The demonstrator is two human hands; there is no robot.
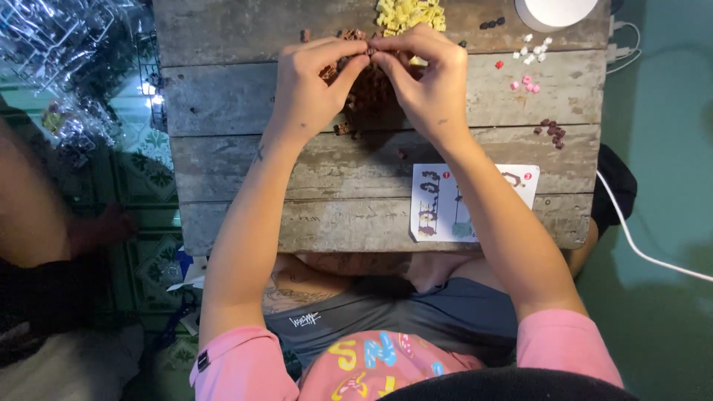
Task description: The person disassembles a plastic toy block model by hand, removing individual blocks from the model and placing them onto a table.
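Seen from the head camera, both hands are up at about 12 o'clock over an old grey wooden table (245, 160). The left hand (308, 93) and the right hand (427, 85) come together so that their fingertips meet. They are pinched shut on a tiny brown piece (369, 50), which is held right between the two hands, just above a pile of brown pieces (368, 96) lying on the table. The piece is so small that its shape is hard to tell. Just past the hands, at 12 o'clock, is a heap of yellow pieces (408, 13). At about 1 o'clock from the hands are some small white pieces (533, 50) and, near them, a few pink pieces (527, 84). At 3 o'clock from the hands is a little bunch of dark brown pieces (553, 134), well apart from the hands. At 5 o'clock, under the right forearm, lies a white picture sheet (434, 204) near the table's front edge. A round white thing (557, 11) sits at the top right corner, and a white cable (639, 249) runs down the right side over the green floor.
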